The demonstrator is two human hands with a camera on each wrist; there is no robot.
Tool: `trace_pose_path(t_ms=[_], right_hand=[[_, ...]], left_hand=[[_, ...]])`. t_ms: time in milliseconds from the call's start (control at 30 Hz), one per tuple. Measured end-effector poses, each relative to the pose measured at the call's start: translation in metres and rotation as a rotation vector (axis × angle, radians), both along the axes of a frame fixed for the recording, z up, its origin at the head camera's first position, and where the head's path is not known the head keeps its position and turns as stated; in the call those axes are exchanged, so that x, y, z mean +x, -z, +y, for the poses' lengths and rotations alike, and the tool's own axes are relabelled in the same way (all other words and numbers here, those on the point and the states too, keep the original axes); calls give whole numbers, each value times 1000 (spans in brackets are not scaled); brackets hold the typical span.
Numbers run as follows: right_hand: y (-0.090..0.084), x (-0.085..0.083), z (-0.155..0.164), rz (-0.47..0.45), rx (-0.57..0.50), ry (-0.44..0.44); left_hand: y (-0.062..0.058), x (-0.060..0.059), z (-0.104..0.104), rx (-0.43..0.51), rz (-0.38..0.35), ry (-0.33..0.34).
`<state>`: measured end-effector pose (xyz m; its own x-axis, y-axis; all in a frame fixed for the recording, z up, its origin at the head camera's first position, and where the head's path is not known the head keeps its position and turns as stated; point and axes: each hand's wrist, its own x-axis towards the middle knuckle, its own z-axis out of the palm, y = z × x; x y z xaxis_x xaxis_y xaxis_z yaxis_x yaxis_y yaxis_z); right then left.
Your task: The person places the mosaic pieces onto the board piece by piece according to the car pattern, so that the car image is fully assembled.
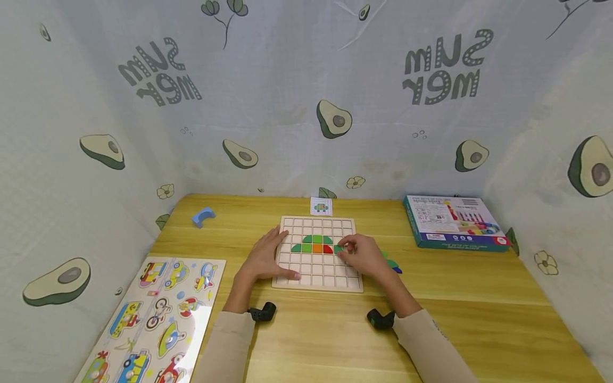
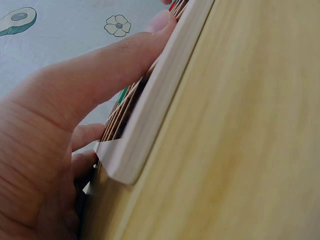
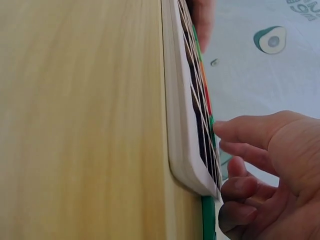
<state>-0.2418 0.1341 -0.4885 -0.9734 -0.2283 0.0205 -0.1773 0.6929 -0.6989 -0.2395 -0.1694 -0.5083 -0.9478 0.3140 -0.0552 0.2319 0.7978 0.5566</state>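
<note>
Grid board (image 1: pixel 317 279) looks stiff, light wood; left hand (image 1: pixel 262 259) rests flat on its left edge, right hand (image 1: pixel 363 255) pinches a thin green tile (image 1: pixel 338 249), best taken edgewise.

Wood, card and cloth

The table (image 1: pixel 479 314) was pale wood with a smooth, matt grain. The grid board (image 1: pixel 317 284) was lighter, unvarnished-looking wood holding painted matt tiles (image 1: pixel 313 244). At right the box (image 1: pixel 455 221) looked like glossy card; lower left, the puzzle (image 1: pixel 153 314) shone. The backdrop (image 1: pixel 287 80) was creased printed cloth.
</note>
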Motion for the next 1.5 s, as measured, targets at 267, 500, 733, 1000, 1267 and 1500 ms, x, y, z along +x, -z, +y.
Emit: trace_pose_path(t_ms=[267,500,733,1000,1267,1500], right_hand=[[-2,4,16,1,-26,30],[-4,8,36,21,3,52],[-10,15,55,20,4,65],[-8,20,76,32,19,75],[-5,22,89,31,57,96],[-4,28,104,-4,78,106]], left_hand=[[-1,3,1,19,-10,-7],[-3,3,1,8,-15,-6],[-1,2,0,7,-19,0],[-2,2,0,22,-16,-1],[-1,2,-1,33,-17,-1],[-2,2,0,32,-16,4]])
